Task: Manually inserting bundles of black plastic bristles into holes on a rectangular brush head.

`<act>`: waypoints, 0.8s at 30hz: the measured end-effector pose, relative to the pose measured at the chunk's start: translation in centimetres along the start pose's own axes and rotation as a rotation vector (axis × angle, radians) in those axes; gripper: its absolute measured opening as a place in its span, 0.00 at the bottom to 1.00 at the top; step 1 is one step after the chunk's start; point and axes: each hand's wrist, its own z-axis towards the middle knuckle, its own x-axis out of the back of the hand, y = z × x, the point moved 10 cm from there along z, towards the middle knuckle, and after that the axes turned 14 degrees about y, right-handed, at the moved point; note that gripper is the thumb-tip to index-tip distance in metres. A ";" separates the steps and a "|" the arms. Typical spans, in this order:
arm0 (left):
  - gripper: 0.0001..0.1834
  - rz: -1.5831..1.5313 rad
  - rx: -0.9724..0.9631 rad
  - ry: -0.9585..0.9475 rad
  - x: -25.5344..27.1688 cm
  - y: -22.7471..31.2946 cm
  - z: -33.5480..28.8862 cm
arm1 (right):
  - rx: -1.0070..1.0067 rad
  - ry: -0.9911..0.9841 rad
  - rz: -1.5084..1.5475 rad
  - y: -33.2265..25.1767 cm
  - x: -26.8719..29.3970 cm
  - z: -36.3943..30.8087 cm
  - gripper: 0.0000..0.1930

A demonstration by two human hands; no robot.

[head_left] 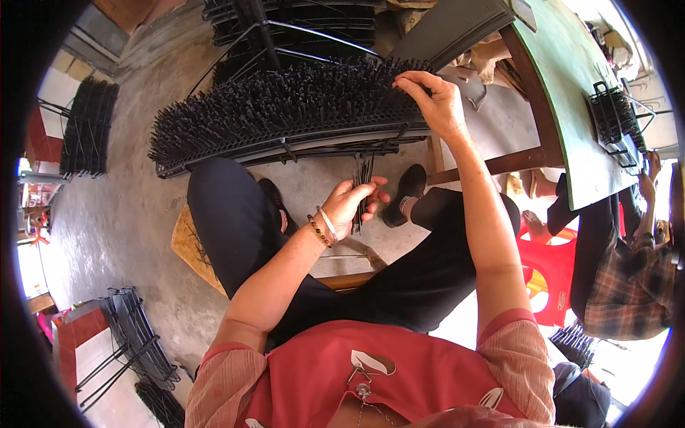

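Observation:
A long black perforated rack (pixel 235 158) lies across in front of my knees. Dense rows of thin black rods (pixel 285 100) stand upright in it. My left hand (pixel 346 207), with bracelets at its wrist, is closed round a small bundle of thin dark rods (pixel 365 171) between my knees, just on the near side of the rack. At the rack's far right end, my right hand (pixel 437 103) is raised with thumb and fingertips pinched together above the standing rods. Whatever lies between those fingertips is too small to make out.
A green-topped table (pixel 571 93) stands at the right, with another black rack (pixel 615 125) on it. Beside it a person in a plaid garment (pixel 628 285) works near a red plastic stool (pixel 546 274). More black racks (pixel 89 128) stand at the left. A dark metal frame (pixel 264 36) rises behind.

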 end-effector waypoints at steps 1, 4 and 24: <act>0.16 -0.001 0.000 0.001 0.0 0.0 0.0 | -0.005 -0.001 0.011 0.0 -0.1 0.0 0.10; 0.15 -0.015 -0.020 0.010 0.1 0.2 0.0 | 0.025 -0.038 -0.011 -0.4 -0.2 -0.1 0.08; 0.16 -0.003 -0.011 0.021 0.3 -0.1 0.2 | 0.256 -0.034 -0.109 -2.4 -0.3 -0.4 0.07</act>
